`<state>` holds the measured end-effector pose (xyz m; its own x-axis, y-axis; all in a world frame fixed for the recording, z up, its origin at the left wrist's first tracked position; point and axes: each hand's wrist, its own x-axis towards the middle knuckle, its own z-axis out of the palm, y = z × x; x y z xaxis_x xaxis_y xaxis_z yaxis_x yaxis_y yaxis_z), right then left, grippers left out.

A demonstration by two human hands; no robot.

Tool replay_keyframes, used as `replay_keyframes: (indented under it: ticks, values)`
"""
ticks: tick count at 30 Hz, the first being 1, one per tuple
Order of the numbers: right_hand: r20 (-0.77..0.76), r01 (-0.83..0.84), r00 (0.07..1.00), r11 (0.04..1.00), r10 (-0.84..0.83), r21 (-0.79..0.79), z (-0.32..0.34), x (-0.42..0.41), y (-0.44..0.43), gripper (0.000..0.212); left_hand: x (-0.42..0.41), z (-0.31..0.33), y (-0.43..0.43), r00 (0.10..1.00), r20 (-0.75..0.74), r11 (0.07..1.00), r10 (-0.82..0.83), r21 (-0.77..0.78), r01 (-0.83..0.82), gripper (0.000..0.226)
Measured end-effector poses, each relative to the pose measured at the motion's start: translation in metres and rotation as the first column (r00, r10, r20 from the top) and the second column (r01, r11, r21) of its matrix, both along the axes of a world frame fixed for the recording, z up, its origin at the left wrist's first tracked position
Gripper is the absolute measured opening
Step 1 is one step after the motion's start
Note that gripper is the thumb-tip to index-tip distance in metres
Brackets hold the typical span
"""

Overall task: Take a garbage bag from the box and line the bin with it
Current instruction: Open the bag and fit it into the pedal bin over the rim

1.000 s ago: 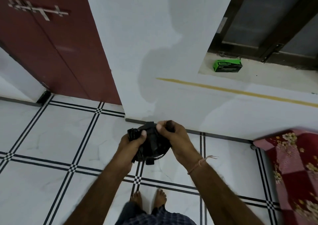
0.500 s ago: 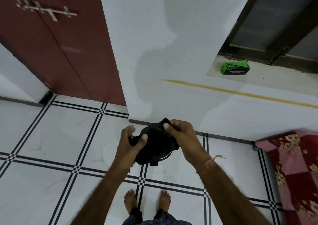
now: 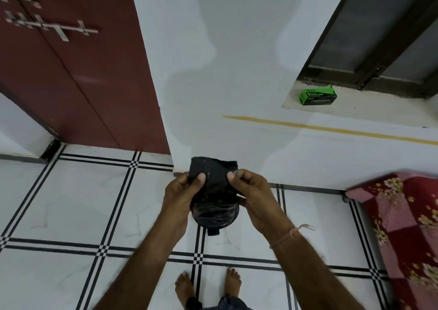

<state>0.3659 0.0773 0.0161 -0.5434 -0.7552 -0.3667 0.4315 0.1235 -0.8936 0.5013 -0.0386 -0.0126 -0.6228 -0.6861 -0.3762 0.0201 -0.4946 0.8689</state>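
A folded black garbage bag [image 3: 214, 175] is held in front of me, its top flap standing up flat. My left hand [image 3: 179, 200] pinches its left edge with the thumb on top. My right hand [image 3: 254, 197] pinches its right edge. Directly under the bag a round black bin [image 3: 214, 219] stands on the tiled floor, seen from above, with a small tab at its near side; the bag and my hands hide much of it. The green garbage bag box [image 3: 317, 97] lies on the window ledge at the upper right, far from both hands.
A white wall [image 3: 237, 72] rises just beyond the bin. A dark red door [image 3: 78, 77] is at the left. A red floral bedspread [image 3: 403, 226] fills the right edge. My bare feet [image 3: 208, 286] stand on the white tiles with black lines.
The bag was a crumpled bundle between my hands; now its top flap is spread flat and raised, with my thumbs a little further apart. The view shifted slightly.
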Motion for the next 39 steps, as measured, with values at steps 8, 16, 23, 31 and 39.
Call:
replay_keyframes:
  ticks: [8,16,23,31,39]
  values:
    - [-0.217,0.077,0.973,0.996,-0.083,-0.037,-0.01,0.017,-0.014,0.032,0.003,-0.002,-0.004,0.986,0.123,0.994,0.109,-0.021,-0.107,0.038]
    - [-0.738,0.164,0.675,0.979,-0.023,0.12,-0.012,0.034,-0.025,0.024,0.001,0.02,-0.005,0.99,0.114,0.997,-0.079,0.021,0.077,0.044]
    - [-0.455,0.164,0.879,0.986,-0.144,0.005,-0.018,0.022,-0.026,0.007,0.009,0.015,-0.018,0.97,0.011,0.871,-0.242,0.444,0.212,0.044]
    - [-0.433,0.248,0.883,0.963,-0.182,0.101,-0.028,0.003,-0.025,0.008,0.005,0.013,-0.013,0.997,-0.044,0.963,-0.059,0.261,0.069,0.009]
    - [-0.302,0.058,0.951,0.998,-0.061,-0.019,-0.008,0.036,-0.025,0.023,-0.006,0.014,-0.003,0.995,-0.093,0.959,0.026,0.283,0.002,0.017]
